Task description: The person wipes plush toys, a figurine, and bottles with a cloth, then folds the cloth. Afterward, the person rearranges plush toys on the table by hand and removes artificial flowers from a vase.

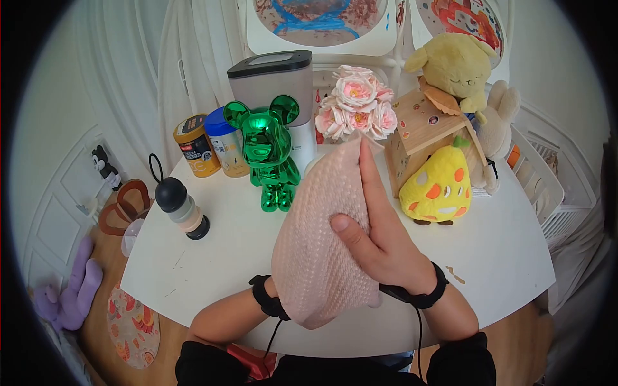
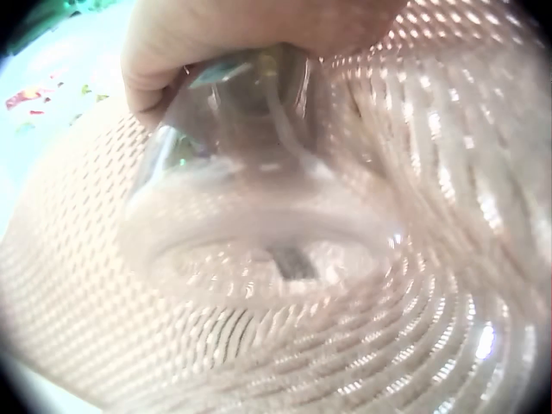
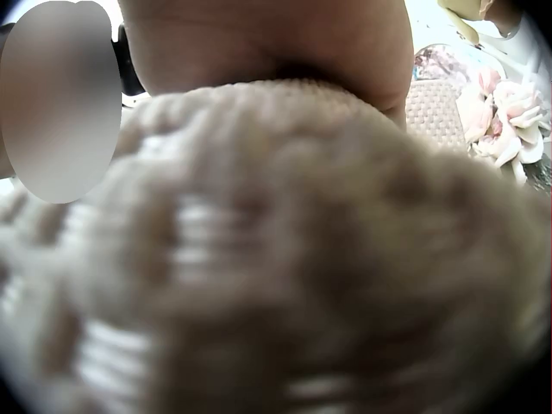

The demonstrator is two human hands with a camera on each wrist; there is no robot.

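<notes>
A pink waffle-textured cloth (image 1: 318,244) hangs over the table's front part, held up between both hands. My right hand (image 1: 393,248) grips its right side, thumb on the near face and the other fingers pointing up along its edge. Behind the cloth my left hand is hidden in the head view. In the left wrist view the left hand (image 2: 250,30) holds a clear, glass-like vessel (image 2: 259,198) by its narrower part, with the cloth (image 2: 78,224) around it. The right wrist view shows blurred cloth (image 3: 259,259) close up, below the right hand (image 3: 276,43).
On the white table (image 1: 244,270) stand a green bear figure (image 1: 267,151), a shaker bottle (image 1: 183,209), two cans, a grey-lidded container (image 1: 270,71) and pink flowers (image 1: 356,96). At right are a yellow plush (image 1: 438,186), a wooden house (image 1: 421,122) and other plush toys.
</notes>
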